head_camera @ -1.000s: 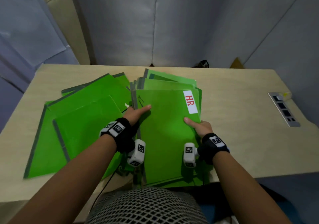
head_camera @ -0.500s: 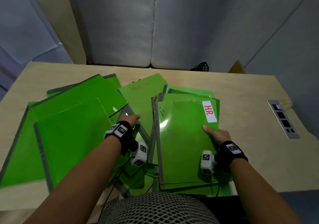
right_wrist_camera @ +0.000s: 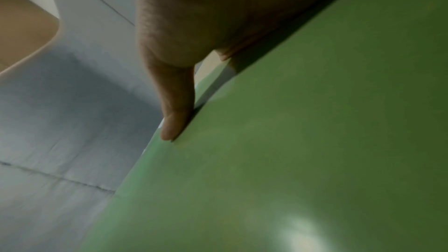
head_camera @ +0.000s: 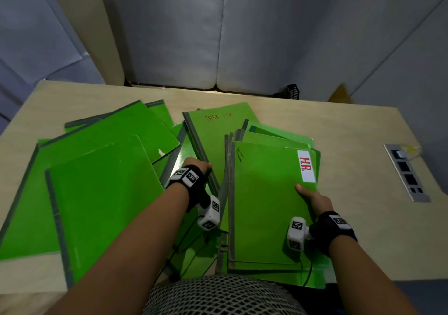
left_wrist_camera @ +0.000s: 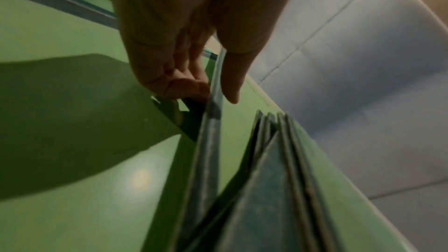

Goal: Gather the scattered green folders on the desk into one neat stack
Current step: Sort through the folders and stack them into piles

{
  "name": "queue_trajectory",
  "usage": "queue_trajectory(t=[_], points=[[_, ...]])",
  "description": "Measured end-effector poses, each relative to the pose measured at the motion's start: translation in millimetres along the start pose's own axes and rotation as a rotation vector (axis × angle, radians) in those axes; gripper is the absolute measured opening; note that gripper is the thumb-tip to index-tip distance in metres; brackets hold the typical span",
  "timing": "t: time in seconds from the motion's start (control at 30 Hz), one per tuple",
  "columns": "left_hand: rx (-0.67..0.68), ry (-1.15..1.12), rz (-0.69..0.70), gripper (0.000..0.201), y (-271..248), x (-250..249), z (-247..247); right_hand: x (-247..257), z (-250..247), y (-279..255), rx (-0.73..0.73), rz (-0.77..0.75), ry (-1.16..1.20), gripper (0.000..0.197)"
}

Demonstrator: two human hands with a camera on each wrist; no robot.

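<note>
Green TASK-marked folder (head_camera: 213,140): left hand (head_camera: 196,166) pinches its grey spine; right hand (head_camera: 312,198) clamps the H.R. stack (head_camera: 269,193), thumb on top. Slide folder in square.

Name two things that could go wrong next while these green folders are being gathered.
The stack under the H.R. folder overhangs the desk edge; it might slide off. The left hand pinches only the spine of the handwritten folder, which may snag the fanned spines beside it.
</note>
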State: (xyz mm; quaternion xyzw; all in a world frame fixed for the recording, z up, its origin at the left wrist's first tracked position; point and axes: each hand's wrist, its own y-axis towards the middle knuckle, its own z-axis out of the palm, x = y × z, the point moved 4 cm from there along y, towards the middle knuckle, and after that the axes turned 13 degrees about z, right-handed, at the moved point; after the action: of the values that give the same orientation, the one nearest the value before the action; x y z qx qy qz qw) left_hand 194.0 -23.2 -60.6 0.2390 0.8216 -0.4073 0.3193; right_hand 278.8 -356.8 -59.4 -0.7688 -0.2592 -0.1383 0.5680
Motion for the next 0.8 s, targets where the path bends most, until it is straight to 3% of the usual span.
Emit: queue_trajectory(t=[0.07, 0.13, 0.23, 0.33, 0.43, 0.53, 0.63, 0.7, 0.8], points=[[0.025, -0.052, 0.032, 0.010, 1, -1, 6, -3, -4, -2, 0.014, 0.007, 0.029, 0.068], [0.045, -0.125, 0.086, 0.007, -2, -9, 8, -5, -7, 0, 0.053, 0.013, 0.073, 0.060], [-0.028, -0.038, 0.207, 0.031, -1, -21, -13, -4, -10, 1, 0.075, 0.024, 0.125, 0.065], [-0.154, 0.044, 0.218, 0.038, -1, -18, -53, 2, -7, 1, 0.107, 0.033, 0.149, 0.068], [-0.260, 0.090, 0.152, 0.037, -7, 6, -87, 9, 5, -4, 0.098, 0.050, 0.158, 0.067], [-0.391, 0.098, 0.053, 0.038, -24, 47, -111, 10, 24, 1, 0.073, 0.018, 0.094, 0.103], [-0.480, 0.120, -0.042, 0.044, -39, 95, -131, 11, 46, -2, 0.083, 0.008, 0.031, 0.086], [-0.511, 0.215, -0.114, 0.043, -48, 119, -140, 11, 57, -3, 0.056, -0.003, -0.057, 0.095], [-0.574, 0.328, -0.252, 0.040, -60, 135, -152, 12, 66, -6, 0.044, -0.034, -0.156, 0.090]])
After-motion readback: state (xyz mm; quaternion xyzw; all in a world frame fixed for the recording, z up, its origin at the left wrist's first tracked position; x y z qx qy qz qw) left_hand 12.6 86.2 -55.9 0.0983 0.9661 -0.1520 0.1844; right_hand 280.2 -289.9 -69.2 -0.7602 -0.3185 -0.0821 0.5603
